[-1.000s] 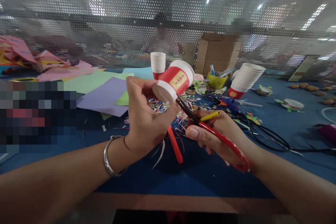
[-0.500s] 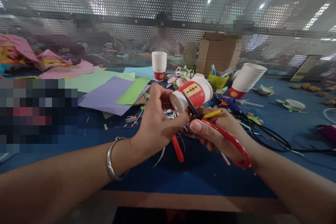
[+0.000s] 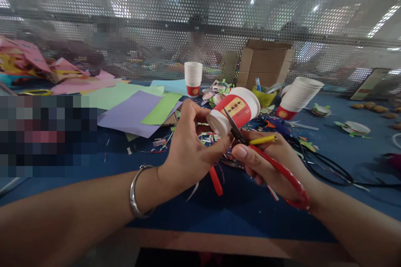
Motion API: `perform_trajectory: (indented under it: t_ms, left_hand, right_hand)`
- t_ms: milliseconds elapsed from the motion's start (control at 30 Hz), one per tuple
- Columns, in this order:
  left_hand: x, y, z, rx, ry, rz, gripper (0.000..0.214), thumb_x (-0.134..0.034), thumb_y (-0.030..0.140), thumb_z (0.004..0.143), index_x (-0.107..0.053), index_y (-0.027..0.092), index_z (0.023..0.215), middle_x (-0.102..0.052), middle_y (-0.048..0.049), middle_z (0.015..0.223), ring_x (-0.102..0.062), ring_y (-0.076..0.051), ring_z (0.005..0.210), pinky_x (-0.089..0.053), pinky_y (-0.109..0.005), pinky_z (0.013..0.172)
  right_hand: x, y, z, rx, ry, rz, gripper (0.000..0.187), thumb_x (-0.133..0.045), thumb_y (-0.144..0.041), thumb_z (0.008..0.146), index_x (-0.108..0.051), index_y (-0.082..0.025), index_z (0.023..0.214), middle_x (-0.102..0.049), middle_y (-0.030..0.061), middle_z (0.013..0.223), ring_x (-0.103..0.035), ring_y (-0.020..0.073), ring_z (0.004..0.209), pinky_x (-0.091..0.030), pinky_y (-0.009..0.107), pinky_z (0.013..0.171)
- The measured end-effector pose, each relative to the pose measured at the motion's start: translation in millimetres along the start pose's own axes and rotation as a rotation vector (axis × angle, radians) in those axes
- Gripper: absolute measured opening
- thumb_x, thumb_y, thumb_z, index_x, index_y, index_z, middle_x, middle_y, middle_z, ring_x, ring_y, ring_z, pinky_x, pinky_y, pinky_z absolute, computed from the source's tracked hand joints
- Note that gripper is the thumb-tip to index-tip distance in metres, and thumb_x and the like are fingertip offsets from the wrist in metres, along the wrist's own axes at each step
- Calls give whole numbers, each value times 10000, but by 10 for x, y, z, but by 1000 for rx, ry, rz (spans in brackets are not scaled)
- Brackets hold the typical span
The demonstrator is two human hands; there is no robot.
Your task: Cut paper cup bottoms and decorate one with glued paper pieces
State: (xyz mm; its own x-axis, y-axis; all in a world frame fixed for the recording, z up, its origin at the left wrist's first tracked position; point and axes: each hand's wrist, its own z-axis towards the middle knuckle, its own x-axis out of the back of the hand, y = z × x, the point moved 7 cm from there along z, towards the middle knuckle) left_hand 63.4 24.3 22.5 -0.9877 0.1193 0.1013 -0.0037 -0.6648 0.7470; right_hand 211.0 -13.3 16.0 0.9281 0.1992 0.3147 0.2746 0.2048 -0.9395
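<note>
My left hand (image 3: 188,150) is closed around the base of a red-and-white paper cup (image 3: 235,111), held on its side over the blue table (image 3: 219,208). My right hand (image 3: 266,162) grips red-handled scissors (image 3: 275,167); the dark blades rest against the cup's red band near its base. A yellow stick (image 3: 262,139) lies pinched along the right fingers. A silver bracelet (image 3: 135,194) circles my left wrist.
Coloured paper sheets (image 3: 131,108) lie at the left. A cup stack (image 3: 192,78) stands behind, a tilted stack (image 3: 299,96) at the right, a cardboard box (image 3: 265,64) beyond. Paper scraps, black cables (image 3: 328,169) and a perforated screen surround the spot.
The cup has dropped lower and turned to the right in my left hand. The scissor blades have moved from its bottom edge onto the red band.
</note>
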Motion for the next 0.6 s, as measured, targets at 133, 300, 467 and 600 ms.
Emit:
perform_trajectory:
  t_ms: [133, 300, 467, 600]
  left_hand:
    - [14, -24, 22, -24, -50, 25, 480, -843, 195, 730, -443, 234, 993, -604, -29, 996, -616, -176, 852, -584, -357, 787]
    - [29, -11, 41, -61, -111, 45, 477, -854, 209, 741, -449, 236, 991, -597, -36, 1012, -618, -182, 863, -596, -367, 799]
    - [43, -7, 49, -74, -126, 80, 453, -848, 211, 760, -468, 239, 1004, -557, -38, 1039, -620, -201, 920, -601, -401, 850]
    - [57, -28, 64, -23, -146, 72, 472, -849, 185, 761, -478, 235, 1048, -557, -44, 1093, -633, -206, 992, -592, -391, 895]
  right_hand:
    - [-12, 24, 0, -17, 15, -31, 409, -776, -554, 834, -633, -186, 727, -502, -64, 459, -449, 75, 337, -342, 180, 314]
    - [-25, 15, -60, -123, 103, -54, 469, -755, -575, 847, -557, -206, 634, -479, -67, 447, -449, 75, 349, -332, 181, 329]
    - [-23, -7, -101, -168, 164, -76, 463, -788, -546, 828, -543, -215, 616, -482, -71, 435, -437, 75, 335, -335, 189, 317]
    - [17, 11, -88, -173, 186, -103, 437, -811, -514, 816, -563, -218, 612, -480, -70, 425, -431, 80, 348, -349, 198, 327]
